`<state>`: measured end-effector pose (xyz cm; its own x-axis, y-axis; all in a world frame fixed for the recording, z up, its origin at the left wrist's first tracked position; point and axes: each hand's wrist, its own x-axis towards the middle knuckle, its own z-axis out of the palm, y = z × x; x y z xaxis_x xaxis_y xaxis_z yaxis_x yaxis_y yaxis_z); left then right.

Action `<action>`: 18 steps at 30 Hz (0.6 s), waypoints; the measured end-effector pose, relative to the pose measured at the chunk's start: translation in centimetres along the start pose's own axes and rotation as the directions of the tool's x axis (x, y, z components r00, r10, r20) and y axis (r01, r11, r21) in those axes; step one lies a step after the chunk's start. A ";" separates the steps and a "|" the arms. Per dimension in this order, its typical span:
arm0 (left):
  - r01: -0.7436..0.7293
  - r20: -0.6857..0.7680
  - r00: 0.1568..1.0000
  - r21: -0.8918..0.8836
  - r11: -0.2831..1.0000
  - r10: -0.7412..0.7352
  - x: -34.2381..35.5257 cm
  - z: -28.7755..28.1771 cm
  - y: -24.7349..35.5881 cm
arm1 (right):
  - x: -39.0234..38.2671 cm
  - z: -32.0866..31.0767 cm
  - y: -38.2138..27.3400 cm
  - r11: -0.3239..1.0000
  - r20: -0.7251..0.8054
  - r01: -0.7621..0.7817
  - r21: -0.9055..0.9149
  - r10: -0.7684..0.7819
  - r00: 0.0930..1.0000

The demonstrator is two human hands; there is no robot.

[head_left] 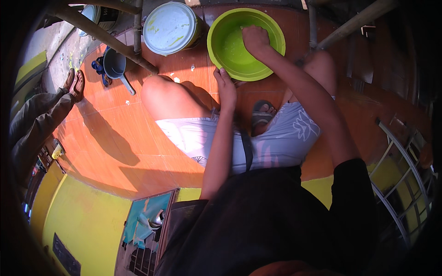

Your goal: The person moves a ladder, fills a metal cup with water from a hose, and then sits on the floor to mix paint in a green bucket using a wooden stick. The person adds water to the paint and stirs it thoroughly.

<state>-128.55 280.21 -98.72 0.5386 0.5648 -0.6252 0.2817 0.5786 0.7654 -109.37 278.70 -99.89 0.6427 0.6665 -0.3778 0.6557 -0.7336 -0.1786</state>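
A round lime-green basin [220, 51] stands on the orange tiled floor in front of me, with a shallow layer of clear liquid and pale bubbles or grains in it. My right hand [256, 38] reaches over the basin's right side and is closed in a fist above its far inner part. Whatever the fist may hold is hidden. At the near left rim, my left hand [225, 88] holds the basin with its fingertips against the edge.
Left of the basin stands a lidded pail [168, 28]. Farther left is a grey dipper [115, 63] beside dark blue sandals [99, 67]. Bamboo poles [106, 37] slant in at the far side. Another person's sandalled feet [76, 85] are at left. A metal rack [401, 179] stands at right.
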 end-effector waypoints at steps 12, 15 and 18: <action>-0.039 0.002 0.999 -0.119 0.992 0.040 0.1 0.2 0.3 | 1.1 -0.4 -0.5 0.995 0.361 -0.089 0.035 0.070 0.930; -0.050 -0.005 0.999 -0.146 0.988 0.049 0.1 0.3 0.1 | 1.5 -1.0 -0.2 0.997 0.152 -0.011 -0.071 0.022 0.988; 0.000 0.005 1.000 -0.199 0.980 0.001 0.2 0.5 -0.1 | 1.2 -1.6 0.4 0.983 0.125 -0.005 -0.181 0.028 0.992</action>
<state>-128.12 279.93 -98.85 0.5432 0.5624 -0.6234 0.1180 0.6840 0.7199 -107.69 279.45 -98.96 0.6063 0.6238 -0.4932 0.7135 -0.7006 -0.0090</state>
